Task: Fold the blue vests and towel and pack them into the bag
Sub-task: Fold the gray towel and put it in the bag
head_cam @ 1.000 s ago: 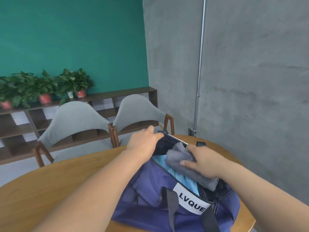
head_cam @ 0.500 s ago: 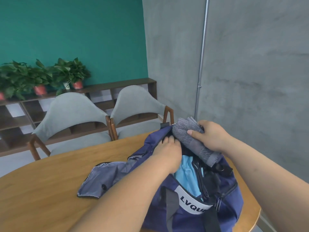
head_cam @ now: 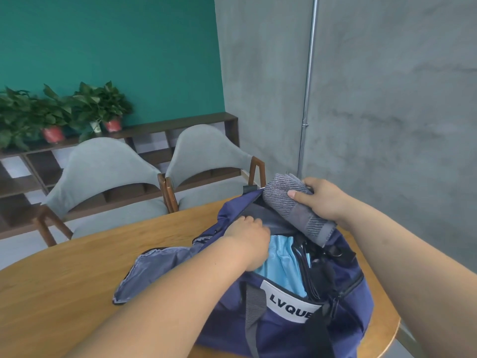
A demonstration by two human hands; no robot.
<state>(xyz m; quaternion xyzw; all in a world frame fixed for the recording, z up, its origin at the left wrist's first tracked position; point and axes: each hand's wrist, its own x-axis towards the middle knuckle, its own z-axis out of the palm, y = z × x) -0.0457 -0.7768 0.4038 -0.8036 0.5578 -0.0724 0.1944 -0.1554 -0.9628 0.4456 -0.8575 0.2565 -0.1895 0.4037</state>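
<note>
- Left hand (head_cam: pixel 247 236) reaches into the open mouth of the bag (head_cam: pixel 348 319). Its fingers are curled round the left rim of the opening and grip the cloth there.
- The dark blue bag sits on the near right part of the round wooden worktop (head_cam: pixel 64 293), with its flap (head_cam: pixel 154 267) thrown open to the left and a white label (head_cam: pixel 289 303) reading LVQUE on the near side.
- The light blue vests (head_cam: pixel 281 262) lie inside the bag, just below the left hand.
- The right hand (head_cam: pixel 322 200) holds the rolled grey towel (head_cam: pixel 291 205) with thumb and fingers wrapped round it, tilted over the far right edge of the opening.
- Two grey chairs (head_cam: pixel 103 171) stand beyond the worktop.
- Behind them a low wooden shelf (head_cam: pixel 180 125) carries potted plants (head_cam: pixel 51 112) against a green wall.
- A metal pipe (head_cam: pixel 308 86) runs up the grey wall.
</note>
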